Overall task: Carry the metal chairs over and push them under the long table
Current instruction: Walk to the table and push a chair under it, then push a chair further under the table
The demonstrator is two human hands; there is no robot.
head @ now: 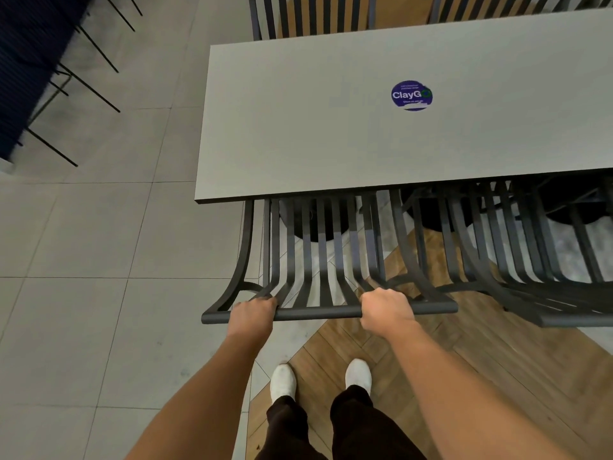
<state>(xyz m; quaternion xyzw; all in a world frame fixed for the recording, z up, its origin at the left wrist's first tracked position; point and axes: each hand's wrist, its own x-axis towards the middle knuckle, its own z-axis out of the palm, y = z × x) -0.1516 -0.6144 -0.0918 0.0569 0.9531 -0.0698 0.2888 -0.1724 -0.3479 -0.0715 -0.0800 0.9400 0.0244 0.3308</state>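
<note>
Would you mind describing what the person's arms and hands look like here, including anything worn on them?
Both arms are bare along all that shows: no sleeves or cuffs. The left hand and right hand wear no gloves, and no watch, bracelet or ring shows on the wrists or the backs of the hands. The fingers are mostly hidden. Lower down, the person wears dark trousers and white shoes.

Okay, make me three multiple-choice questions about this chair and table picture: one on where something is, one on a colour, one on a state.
1. Where is the round sticker?
A. On the table top
B. On the floor
C. On the chair's rail

2. What colour are the shoes?
A. Black
B. White
C. Red

3. How is the top rail of the near chair held?
A. By the left hand only
B. By the right hand only
C. By both hands

Answers: 1 A, the sticker lies on the grey top. 2 B, both shoes are white. 3 C, each hand's fingers curl round the rail.
</note>
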